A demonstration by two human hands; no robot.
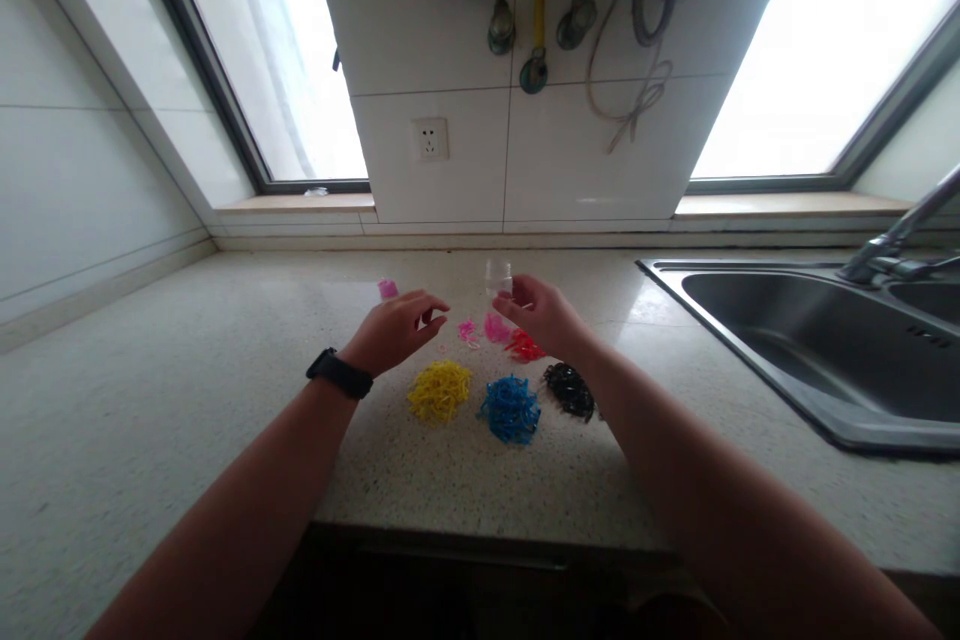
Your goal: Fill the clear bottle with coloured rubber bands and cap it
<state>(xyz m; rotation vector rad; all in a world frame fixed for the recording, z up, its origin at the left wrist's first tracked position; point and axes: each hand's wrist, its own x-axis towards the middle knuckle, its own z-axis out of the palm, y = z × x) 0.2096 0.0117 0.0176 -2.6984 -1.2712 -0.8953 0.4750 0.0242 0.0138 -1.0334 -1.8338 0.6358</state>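
My right hand (534, 308) is closed around a small clear plastic bottle (499, 277), held upright over the counter, with pink pieces (496, 328) showing in its lower part. To the left, my left hand (405, 325) hovers with thumb and fingertips apart and nothing visible between them. Between the hands lies a small scatter of pink pieces (468, 332). A pink cap (387, 289) sits just beyond my left hand. Nearer to me are a yellow pile (440, 391) and a blue pile (511, 409) of small thin pieces. Red pieces (525, 347) and black pieces (568, 390) lie by my right wrist, the black ones partly hidden.
The speckled counter (202, 400) ends at a front edge close to me. On the right is a steel sink (780, 350) with a faucet (892, 245). Behind stands a tiled wall with a socket (430, 139) and pipes above.
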